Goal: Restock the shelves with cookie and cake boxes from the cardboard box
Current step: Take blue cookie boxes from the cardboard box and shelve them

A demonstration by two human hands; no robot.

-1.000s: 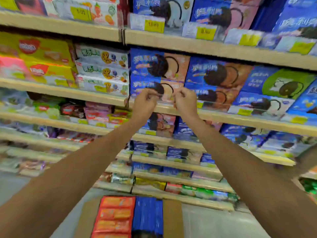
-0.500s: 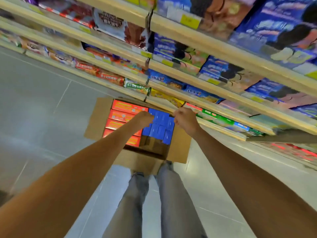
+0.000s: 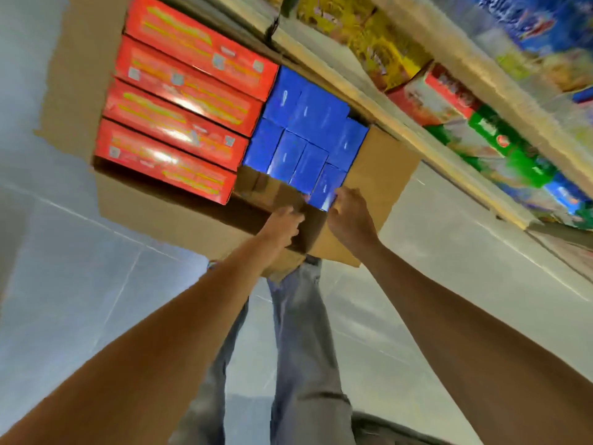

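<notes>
An open cardboard box [image 3: 386, 170] lies on the floor below the shelves. Several red boxes [image 3: 179, 123] fill its left side and several blue boxes [image 3: 306, 122] stand on end in its right side. There is an empty gap at the near end of the blue group. My right hand [image 3: 349, 218] reaches into the carton, and its fingertips touch the near edge of the nearest blue box [image 3: 325, 187]. My left hand [image 3: 282, 226] is beside it over the empty gap, fingers loosely curled, with nothing in it.
The lowest shelf edge [image 3: 394, 118] runs diagonally just beyond the carton. Yellow, red and green packs [image 3: 500, 146] sit on it. My legs in grey jeans [image 3: 301, 332] stand right behind the carton. Grey tiled floor [image 3: 80, 284] lies to the left.
My view and both hands have dropped from the upper shelf of blue boxes to the carton on the floor. The hands now reach the nearest blue box.
</notes>
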